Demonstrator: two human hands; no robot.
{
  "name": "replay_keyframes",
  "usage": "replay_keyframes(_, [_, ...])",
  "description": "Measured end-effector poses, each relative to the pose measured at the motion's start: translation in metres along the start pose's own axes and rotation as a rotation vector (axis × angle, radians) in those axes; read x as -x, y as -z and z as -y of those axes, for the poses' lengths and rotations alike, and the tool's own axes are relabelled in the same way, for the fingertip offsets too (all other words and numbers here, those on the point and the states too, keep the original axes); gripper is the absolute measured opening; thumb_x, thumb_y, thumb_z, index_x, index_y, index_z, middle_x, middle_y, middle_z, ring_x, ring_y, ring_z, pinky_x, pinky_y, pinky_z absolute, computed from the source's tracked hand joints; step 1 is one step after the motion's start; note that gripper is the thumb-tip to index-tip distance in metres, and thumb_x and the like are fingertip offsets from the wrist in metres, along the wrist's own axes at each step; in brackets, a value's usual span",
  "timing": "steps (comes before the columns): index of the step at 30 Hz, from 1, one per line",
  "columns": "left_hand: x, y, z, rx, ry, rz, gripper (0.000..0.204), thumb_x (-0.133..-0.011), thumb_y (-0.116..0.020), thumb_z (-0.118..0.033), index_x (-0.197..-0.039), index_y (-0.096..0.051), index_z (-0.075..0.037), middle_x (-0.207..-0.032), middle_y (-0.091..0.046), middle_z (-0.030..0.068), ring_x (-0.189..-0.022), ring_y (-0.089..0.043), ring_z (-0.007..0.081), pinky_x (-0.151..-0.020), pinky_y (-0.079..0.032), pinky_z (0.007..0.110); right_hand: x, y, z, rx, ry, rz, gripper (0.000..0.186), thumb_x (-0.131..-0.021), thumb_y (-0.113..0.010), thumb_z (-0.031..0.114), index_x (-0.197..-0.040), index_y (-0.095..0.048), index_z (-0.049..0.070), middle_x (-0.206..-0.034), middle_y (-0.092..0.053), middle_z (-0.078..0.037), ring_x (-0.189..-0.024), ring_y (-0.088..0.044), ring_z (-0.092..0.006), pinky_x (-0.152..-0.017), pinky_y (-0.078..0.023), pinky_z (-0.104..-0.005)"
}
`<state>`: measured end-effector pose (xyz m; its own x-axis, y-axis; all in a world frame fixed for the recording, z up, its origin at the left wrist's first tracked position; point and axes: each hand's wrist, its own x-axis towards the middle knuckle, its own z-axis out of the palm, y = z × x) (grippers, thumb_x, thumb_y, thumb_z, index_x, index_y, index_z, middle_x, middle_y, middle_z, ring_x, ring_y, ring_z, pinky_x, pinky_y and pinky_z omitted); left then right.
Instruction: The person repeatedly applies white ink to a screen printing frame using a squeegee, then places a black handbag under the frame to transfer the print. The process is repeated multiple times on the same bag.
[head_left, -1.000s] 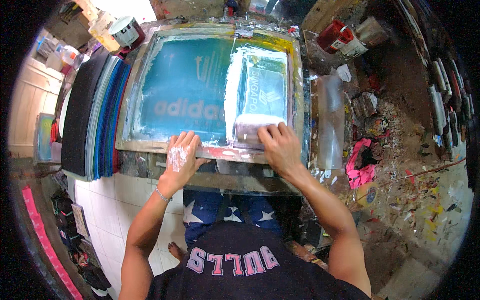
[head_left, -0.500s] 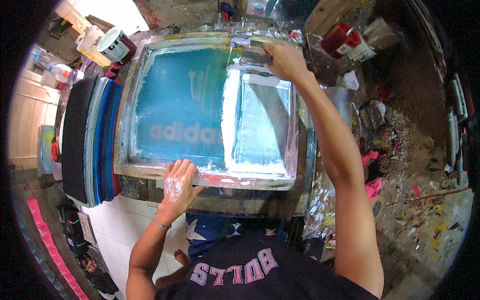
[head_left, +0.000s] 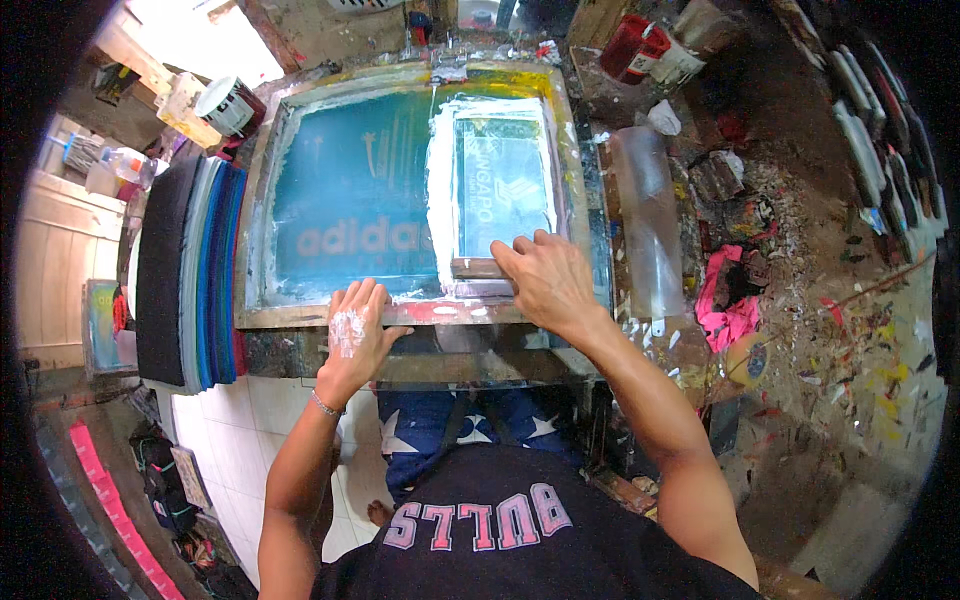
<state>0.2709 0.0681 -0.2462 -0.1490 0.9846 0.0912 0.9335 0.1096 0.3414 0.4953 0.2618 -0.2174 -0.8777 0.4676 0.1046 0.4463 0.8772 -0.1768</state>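
A wooden-framed printing screen (head_left: 345,316) lies in front of me, its mesh teal on the left. On the right side is a lighter rectangular panel (head_left: 500,180) with pale lettering and an emblem, edged in thick white ink. My right hand (head_left: 550,285) is closed on a squeegee (head_left: 480,268), whose dark wooden edge shows left of the fingers. The squeegee stands at the panel's near end; its blade is hidden. My left hand (head_left: 355,325), smeared with white ink on its back, grips the near rim of the screen with fingers over the top and thumb out rightward.
Left of the screen stands a stack of dark and blue fabric-like sheets (head_left: 205,275). A paint can (head_left: 230,105) is at the far left, a red container (head_left: 634,48) at the far right. A clear plastic cylinder (head_left: 648,220) and pink cloth (head_left: 722,300) lie to the right.
My right hand has pulled the squeegee from the screen's far end toward me, down the right panel. Lettering now shows there. My left hand stays on the near rim.
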Motion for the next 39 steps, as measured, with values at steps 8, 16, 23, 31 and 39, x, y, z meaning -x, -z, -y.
replay_keyframes(8, [0.002,-0.006,0.007,0.012,-0.032,-0.066,0.048,-0.066,-0.091,-0.024,-0.096,-0.059,-0.004,-0.096,-0.058,0.0100,-0.098,-0.057,0.0315,-0.085,-0.041,0.044,0.007,0.001,0.012,0.143,-0.043,-0.090,0.030,-0.083,-0.068,0.024,-0.108,-0.063,0.007,-0.103,-0.066,-0.016,-0.108,-0.059,-0.0352,-0.096,-0.043,-0.0513])
replay_keyframes(16, [0.002,0.002,0.006,0.017,-0.051,-0.102,0.051,-0.065,-0.092,-0.029,-0.096,-0.060,-0.004,-0.095,-0.059,0.0093,-0.097,-0.057,0.0308,-0.085,-0.041,0.042,0.022,0.009,0.006,0.032,-0.035,-0.183,0.038,-0.085,-0.069,0.024,-0.119,-0.062,0.007,-0.102,-0.065,-0.017,-0.101,-0.062,-0.0363,-0.092,-0.046,-0.0522])
replay_keyframes(23, [-0.001,0.011,0.003,0.050,-0.032,-0.057,0.051,-0.065,-0.092,-0.031,-0.095,-0.061,-0.004,-0.095,-0.060,0.0088,-0.096,-0.058,0.0303,-0.086,-0.042,0.042,0.029,0.011,0.012,0.074,0.028,-0.217,0.036,-0.085,-0.067,0.019,-0.119,-0.062,0.008,-0.098,-0.064,-0.017,-0.096,-0.062,-0.0369,-0.086,-0.047,-0.0519])
replay_keyframes(31, [0.000,0.006,0.005,0.036,-0.039,-0.077,0.051,-0.064,-0.092,-0.029,-0.096,-0.061,-0.004,-0.095,-0.060,0.0090,-0.097,-0.059,0.0303,-0.086,-0.042,0.042,0.030,0.007,0.012,0.066,0.015,-0.199,0.035,-0.084,-0.068,0.020,-0.117,-0.060,0.008,-0.098,-0.062,-0.017,-0.097,-0.061,-0.0372,-0.086,-0.047,-0.0528])
replay_keyframes(39, [-0.001,0.013,0.000,0.034,-0.039,-0.098,0.050,-0.064,-0.093,-0.028,-0.095,-0.063,-0.004,-0.094,-0.061,0.0090,-0.096,-0.059,0.0302,-0.085,-0.043,0.042,0.021,0.011,0.010,0.101,0.009,-0.206,0.037,-0.083,-0.072,0.024,-0.114,-0.059,0.008,-0.099,-0.062,-0.017,-0.098,-0.061,-0.0370,-0.087,-0.047,-0.0527])
